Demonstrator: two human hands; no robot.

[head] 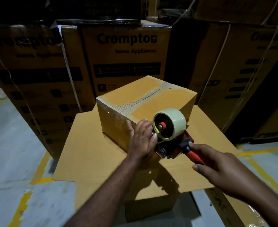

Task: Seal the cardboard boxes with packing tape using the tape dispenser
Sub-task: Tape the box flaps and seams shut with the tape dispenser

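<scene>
While the right hand (216, 163) grips the tape dispenser (169, 133) at the box's (144, 104) near corner, the flat left hand (143, 140) steadies it; the seam runs toward the upper right.

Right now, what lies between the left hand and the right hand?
In the head view, the red-and-black plastic tape dispenser with its pale tape roll lies there; the right hand grips its handle.
</scene>
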